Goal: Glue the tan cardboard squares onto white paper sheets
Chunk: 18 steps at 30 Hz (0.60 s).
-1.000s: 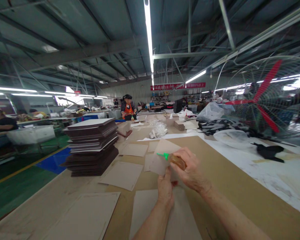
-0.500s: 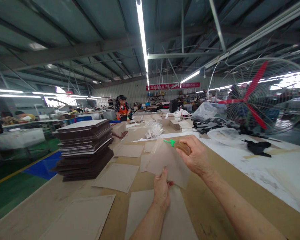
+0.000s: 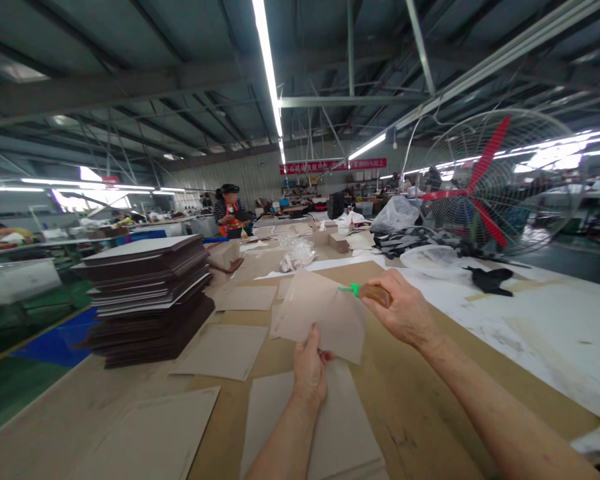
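My left hand (image 3: pixel 311 367) is closed on the near edge of a beige cardboard sheet (image 3: pixel 325 313), its thumb on top. The sheet is raised and tilted above the table. In my right hand (image 3: pixel 405 310) is a brown glue bottle (image 3: pixel 376 295) with a green nozzle (image 3: pixel 351 289). The bottle lies sideways, and its nozzle points left over the sheet's upper right part; whether the tip touches cannot be told. Below my left hand are other beige sheets (image 3: pixel 350 427). More flat sheets (image 3: pixel 225 350) lie to the left, some with glue-like lines along their edges.
A tall stack of dark brown boards (image 3: pixel 150 300) stands at the left. Crumpled clear plastic (image 3: pixel 297 253) lies beyond the sheets. At the right are white sheeting (image 3: pixel 545 327), black scraps (image 3: pixel 489 280) and a large caged fan (image 3: pixel 495 180). A person in an orange apron (image 3: pixel 231 217) is farther back.
The view has shifted slightly to the right. The nozzle has moved along the held sheet from near its top corner toward its right edge. Both hands keep their hold.
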Each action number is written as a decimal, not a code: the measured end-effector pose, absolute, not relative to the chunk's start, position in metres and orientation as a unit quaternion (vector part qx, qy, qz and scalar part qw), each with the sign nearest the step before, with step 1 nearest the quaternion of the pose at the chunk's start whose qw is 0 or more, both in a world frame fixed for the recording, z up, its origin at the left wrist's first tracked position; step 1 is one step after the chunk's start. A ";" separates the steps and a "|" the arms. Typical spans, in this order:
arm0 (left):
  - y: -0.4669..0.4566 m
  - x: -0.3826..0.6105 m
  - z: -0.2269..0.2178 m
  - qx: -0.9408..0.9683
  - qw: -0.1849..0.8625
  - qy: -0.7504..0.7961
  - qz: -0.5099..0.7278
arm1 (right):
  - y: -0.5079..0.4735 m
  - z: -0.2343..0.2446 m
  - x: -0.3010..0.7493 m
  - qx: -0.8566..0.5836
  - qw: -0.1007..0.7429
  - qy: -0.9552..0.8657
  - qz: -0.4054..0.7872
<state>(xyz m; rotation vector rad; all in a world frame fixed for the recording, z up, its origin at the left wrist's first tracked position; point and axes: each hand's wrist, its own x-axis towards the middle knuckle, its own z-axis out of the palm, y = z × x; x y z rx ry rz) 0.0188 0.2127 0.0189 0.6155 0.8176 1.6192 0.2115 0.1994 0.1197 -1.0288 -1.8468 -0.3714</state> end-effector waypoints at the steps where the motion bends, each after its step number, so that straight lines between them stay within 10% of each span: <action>1: 0.213 0.018 0.019 0.262 0.576 0.348 0.692 | 0.198 0.118 0.215 -0.425 0.476 -0.755 -0.152; 18: 0.209 0.018 0.021 0.276 0.594 0.343 0.673 | 0.185 0.115 0.228 -0.429 0.484 -0.747 -0.155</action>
